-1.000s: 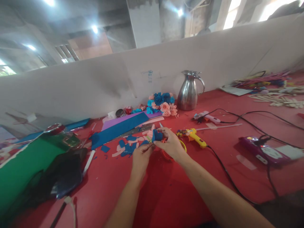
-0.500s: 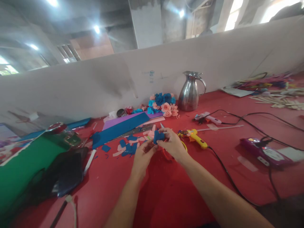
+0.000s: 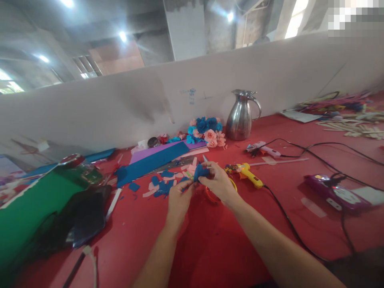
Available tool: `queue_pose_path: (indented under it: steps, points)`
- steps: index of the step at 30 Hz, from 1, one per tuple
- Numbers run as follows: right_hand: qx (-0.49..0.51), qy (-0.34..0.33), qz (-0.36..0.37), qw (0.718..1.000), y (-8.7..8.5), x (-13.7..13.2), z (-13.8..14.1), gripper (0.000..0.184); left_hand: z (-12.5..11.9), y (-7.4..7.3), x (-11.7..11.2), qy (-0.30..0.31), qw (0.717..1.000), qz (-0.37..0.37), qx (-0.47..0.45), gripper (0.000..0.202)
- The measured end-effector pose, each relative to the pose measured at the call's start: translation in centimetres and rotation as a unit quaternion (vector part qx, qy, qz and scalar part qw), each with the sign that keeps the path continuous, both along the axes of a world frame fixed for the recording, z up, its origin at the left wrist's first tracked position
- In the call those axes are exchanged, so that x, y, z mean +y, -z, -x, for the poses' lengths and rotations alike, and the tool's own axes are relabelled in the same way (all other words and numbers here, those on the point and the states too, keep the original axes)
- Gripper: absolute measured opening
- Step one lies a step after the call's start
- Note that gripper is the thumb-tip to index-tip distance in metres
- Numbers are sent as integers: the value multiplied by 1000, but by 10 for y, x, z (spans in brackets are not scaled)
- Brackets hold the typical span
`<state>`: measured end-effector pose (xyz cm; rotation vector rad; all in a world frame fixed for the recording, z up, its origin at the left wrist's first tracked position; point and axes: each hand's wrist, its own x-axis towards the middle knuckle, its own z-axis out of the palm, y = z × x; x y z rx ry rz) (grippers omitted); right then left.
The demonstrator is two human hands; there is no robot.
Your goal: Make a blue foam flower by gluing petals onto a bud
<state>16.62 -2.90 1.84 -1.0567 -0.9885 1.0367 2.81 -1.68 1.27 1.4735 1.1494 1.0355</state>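
Both hands meet over the middle of the table around a small blue paper flower [image 3: 200, 172] with curled petals. My left hand [image 3: 179, 200] pinches its lower end between thumb and fingertips. From the right, my right hand [image 3: 222, 185] grips the petal side; its fingers partly cover the flower. Beneath the right hand lie scissors, with a silver blade tip [image 3: 205, 158] and an orange and yellow handle [image 3: 212, 197] peeking out. Cut blue and pink paper petals [image 3: 162, 187] are scattered to the left of the hands.
Behind lie a blue paper strip [image 3: 156, 162], finished paper flowers [image 3: 207, 130] and a steel jug [image 3: 240, 118]. To the right are a yellow glue gun [image 3: 251, 176], a pink glue gun [image 3: 270, 151], cords and a purple power strip [image 3: 336, 194]. A green board [image 3: 33, 216] stands left.
Within the fingers the blue flower has tilted and shifted slightly right. My left fingertips have moved lower on it; the right hand has hardly moved.
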Motion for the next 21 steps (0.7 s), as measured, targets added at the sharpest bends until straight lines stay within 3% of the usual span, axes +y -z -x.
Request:
queue_pose_path:
  steps: [21]
  points:
    - [125, -19, 20, 992, -11, -5, -1, 41, 0, -9, -3, 23, 995, 45, -83, 26]
